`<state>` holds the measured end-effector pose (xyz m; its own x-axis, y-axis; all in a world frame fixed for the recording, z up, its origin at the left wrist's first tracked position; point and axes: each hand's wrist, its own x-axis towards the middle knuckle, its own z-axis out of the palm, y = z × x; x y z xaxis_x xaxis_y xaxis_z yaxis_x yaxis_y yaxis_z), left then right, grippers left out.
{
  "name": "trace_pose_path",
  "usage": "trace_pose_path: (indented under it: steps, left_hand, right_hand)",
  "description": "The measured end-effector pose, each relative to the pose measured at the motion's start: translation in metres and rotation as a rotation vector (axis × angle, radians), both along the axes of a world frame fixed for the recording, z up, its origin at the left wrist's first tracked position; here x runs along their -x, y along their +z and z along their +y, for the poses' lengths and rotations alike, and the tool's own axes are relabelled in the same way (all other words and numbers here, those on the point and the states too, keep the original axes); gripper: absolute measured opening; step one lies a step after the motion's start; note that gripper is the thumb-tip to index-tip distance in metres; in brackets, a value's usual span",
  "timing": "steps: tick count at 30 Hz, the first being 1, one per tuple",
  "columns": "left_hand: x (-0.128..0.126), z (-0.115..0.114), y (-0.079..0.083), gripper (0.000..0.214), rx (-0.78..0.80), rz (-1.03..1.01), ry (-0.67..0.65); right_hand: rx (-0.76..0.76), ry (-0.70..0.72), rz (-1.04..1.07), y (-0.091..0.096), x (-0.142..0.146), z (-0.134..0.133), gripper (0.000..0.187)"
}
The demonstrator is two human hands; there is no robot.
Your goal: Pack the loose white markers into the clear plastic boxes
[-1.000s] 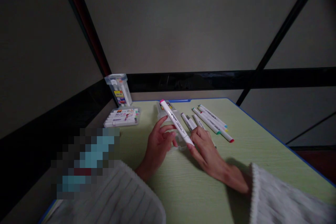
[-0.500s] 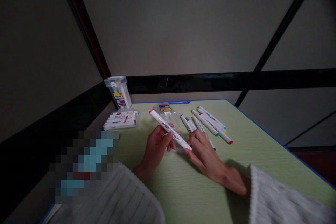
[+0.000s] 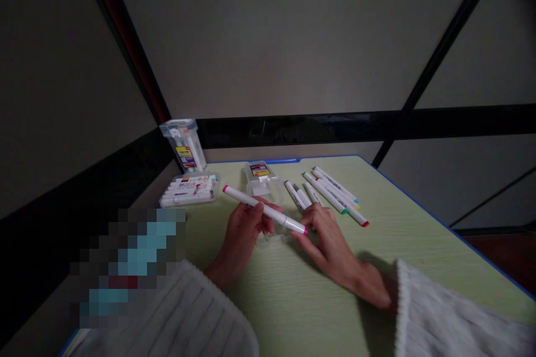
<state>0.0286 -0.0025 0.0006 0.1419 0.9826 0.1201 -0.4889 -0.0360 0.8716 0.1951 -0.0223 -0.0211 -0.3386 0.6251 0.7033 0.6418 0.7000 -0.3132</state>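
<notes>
My left hand (image 3: 243,234) is closed round the middle of a white marker with pink ends (image 3: 263,210), held just above the green table (image 3: 293,301). The marker lies nearly level, its left end pointing toward the flat marker case. My right hand (image 3: 330,245) pinches the marker's right pink end with its fingertips. Behind my hands stands a small clear plastic box (image 3: 263,181) with a coloured label. A clear lid-like piece lies under the marker, partly hidden by my hands.
Several white markers (image 3: 330,192) with coloured ends lie in a row to the right of the clear box. A flat case of markers (image 3: 189,189) and an upright clear marker box (image 3: 184,144) sit at the table's far left corner. Walls close behind.
The marker has swung from pointing away and up to lying nearly level, its far pink end dropping left toward the flat case. Both hands keep hold of it.
</notes>
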Motion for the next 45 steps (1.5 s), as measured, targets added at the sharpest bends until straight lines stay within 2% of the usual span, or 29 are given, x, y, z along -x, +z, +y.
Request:
trace_pose_path:
  steps: [8, 24, 37, 45]
  left_hand:
    - [0.0009, -0.0006, -0.0024, 0.028, 0.039, -0.033, -0.047]
    - [0.0031, 0.0024, -0.0049, 0.03, 0.035, -0.089, -0.122]
    - [0.0036, 0.0041, -0.0085, 0.03, -0.01, -0.043, -0.096]
    - [0.0015, -0.0016, -0.0047, 0.031, -0.036, -0.043, -0.065]
  right_hand:
    - [-0.013, -0.003, 0.068, -0.0008, -0.0001, -0.0003, 0.006]
    - [0.004, 0.011, -0.017, -0.0028, -0.0012, -0.0038, 0.004]
    - [-0.044, 0.023, -0.082, 0.0034, 0.0029, -0.0056, 0.02]
    - [0.033, -0.021, 0.0, -0.0043, -0.0022, -0.0024, 0.011]
